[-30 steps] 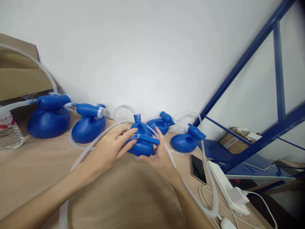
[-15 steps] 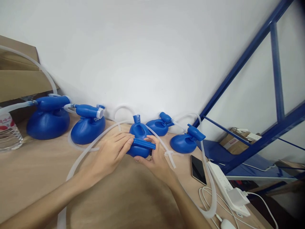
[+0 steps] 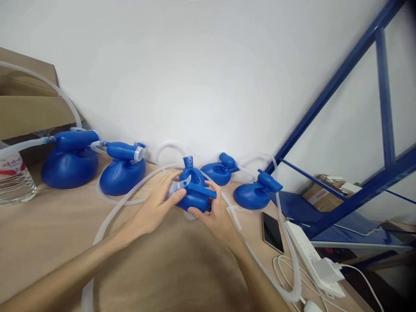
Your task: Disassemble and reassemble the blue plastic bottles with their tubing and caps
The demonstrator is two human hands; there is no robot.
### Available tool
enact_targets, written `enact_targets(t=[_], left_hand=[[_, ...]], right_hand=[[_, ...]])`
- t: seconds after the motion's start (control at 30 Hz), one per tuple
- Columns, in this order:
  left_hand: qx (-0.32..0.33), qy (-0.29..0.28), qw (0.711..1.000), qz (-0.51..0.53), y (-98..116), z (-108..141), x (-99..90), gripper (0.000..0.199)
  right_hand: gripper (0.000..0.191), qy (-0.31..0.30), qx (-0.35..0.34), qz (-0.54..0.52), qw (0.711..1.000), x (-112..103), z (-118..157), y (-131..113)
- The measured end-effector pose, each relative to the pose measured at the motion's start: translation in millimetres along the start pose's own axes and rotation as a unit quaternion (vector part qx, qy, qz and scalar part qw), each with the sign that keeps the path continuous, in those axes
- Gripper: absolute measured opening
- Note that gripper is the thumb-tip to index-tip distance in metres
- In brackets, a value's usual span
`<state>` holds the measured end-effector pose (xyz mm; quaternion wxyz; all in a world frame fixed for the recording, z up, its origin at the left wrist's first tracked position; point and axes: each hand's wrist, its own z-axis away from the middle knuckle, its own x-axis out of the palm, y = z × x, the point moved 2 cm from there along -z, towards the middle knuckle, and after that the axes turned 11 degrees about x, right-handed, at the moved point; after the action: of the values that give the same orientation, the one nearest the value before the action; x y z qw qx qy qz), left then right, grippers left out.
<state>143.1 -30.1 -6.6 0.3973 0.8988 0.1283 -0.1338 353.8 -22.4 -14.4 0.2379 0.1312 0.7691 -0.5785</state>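
Both my hands are on one blue plastic bottle (image 3: 196, 201) at the middle of the table. My left hand (image 3: 159, 203) is closed round its left side, thumb on top beside a whitish clear cap (image 3: 178, 185). My right hand (image 3: 217, 214) grips the right side, fingers behind the blue handle bar and thumb on the front. Just behind it, partly hidden, another blue piece with an upright neck (image 3: 188, 162) shows. Two blue bottles (image 3: 123, 175) stand to the left and two more (image 3: 251, 196) to the right. A clear hose (image 3: 110, 216) curves past my left forearm.
A cardboard box (image 3: 29, 112) and a clear container (image 3: 14, 182) are at the far left. On the right lie a phone (image 3: 272, 232), a white power strip (image 3: 312, 255) and white cables. A blue metal rack (image 3: 328, 95) rises beyond the table's right edge, against the white wall.
My left hand has shifted its grip, thumb now on top, and the whitish clear cap has come into view at the bottle's left end. The view has moved slightly.
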Motion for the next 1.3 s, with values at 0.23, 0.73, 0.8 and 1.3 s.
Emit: enact_targets(t=[0.23, 0.73, 0.8, 1.3], left_hand=[[0.030, -0.029, 0.994, -0.101, -12.7, 0.2, -1.6, 0.051], [-0.208, -0.008, 0.965, 0.159, -39.9, -4.3, 4.0, 0.055], [-0.268, -0.066, 0.944, 0.180, -51.9, 2.3, 16.0, 0.059], [-0.051, -0.129, 0.988, -0.075, -58.1, 11.2, 16.9, 0.046]], right_hand=[[0.081, 0.021, 0.019, 0.004, 1.000, 2.6, 0.6, 0.3], [0.071, 0.022, 0.003, 0.068, 0.997, -29.7, -1.0, -10.0], [0.072, 0.035, 0.008, 0.041, 0.999, -47.3, -1.8, -11.1], [0.077, -0.024, 0.069, 0.130, 0.989, -64.0, -6.2, -2.3]])
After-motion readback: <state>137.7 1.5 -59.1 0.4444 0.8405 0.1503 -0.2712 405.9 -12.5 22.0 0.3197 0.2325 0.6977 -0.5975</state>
